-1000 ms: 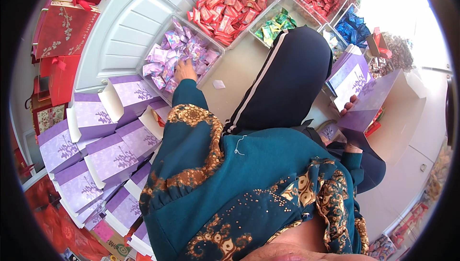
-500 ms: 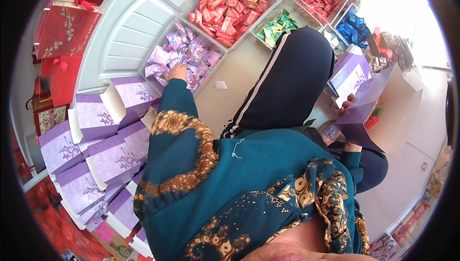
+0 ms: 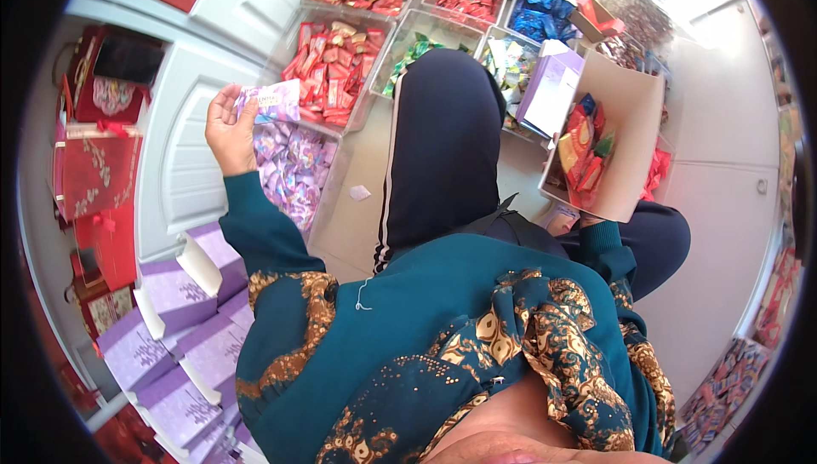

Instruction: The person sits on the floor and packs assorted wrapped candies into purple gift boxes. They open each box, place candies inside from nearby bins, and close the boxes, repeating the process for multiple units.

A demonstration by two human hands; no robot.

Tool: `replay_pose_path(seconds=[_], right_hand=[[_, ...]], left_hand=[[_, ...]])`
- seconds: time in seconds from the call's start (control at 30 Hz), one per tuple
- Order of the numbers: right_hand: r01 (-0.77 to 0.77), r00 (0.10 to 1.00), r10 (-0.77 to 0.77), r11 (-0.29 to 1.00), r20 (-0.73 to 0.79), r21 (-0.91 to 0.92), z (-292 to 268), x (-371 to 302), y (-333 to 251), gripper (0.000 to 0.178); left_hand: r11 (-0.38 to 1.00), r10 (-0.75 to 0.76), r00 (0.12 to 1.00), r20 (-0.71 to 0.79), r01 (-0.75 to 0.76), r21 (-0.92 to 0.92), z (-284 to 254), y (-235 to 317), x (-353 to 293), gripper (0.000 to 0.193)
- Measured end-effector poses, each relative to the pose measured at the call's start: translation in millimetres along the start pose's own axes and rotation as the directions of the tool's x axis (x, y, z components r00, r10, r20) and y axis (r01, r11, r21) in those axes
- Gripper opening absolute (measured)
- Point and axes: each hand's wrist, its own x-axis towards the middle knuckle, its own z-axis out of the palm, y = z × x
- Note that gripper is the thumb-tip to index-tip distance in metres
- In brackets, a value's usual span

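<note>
My left hand (image 3: 232,130) is raised over the purple candy bin (image 3: 326,166), pinching a small purple-and-white candy packet (image 3: 274,102) between thumb and fingers. Below it, the bin holds many similar purple packets (image 3: 289,170). On the right, an open cardboard gift box (image 3: 637,136) with a pale inside is tilted toward me. Red, yellow and green wrapped sweets (image 3: 585,153) lie in it. My right hand (image 3: 591,220) holds the box from beneath; most of its fingers are hidden behind the cardboard.
Clear bins of red (image 3: 336,72), green (image 3: 425,51) and blue sweets (image 3: 542,13) stand beyond my knee. Purple boxes (image 3: 204,345) with raised flaps crowd the lower left. Another purple box (image 3: 553,85) stands beside the open one. One loose packet (image 3: 360,193) lies on the floor.
My left hand has risen out of the purple bin, moving left with a packet pinched in it. The open box has tipped so its sweets show more. The whole view has shifted.
</note>
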Motion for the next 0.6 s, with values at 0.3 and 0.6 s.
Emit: replay_pose_path(seconds=[0.3, 0.6], right_hand=[[-0.270, 0.946, 0.243, 0.957, 0.216, 0.107, -29, -8, -6, 0.079], [-0.231, 0.971, 0.218, 0.960, 0.094, 0.158, -61, -14, -28, 0.056]], left_hand=[[0.880, 0.393, 0.422, 0.817, 0.085, -0.467, 187, 152, -117, 0.056], [0.568, 0.715, -0.031, 0.699, -0.557, -0.606, 278, 165, -120, 0.056]])
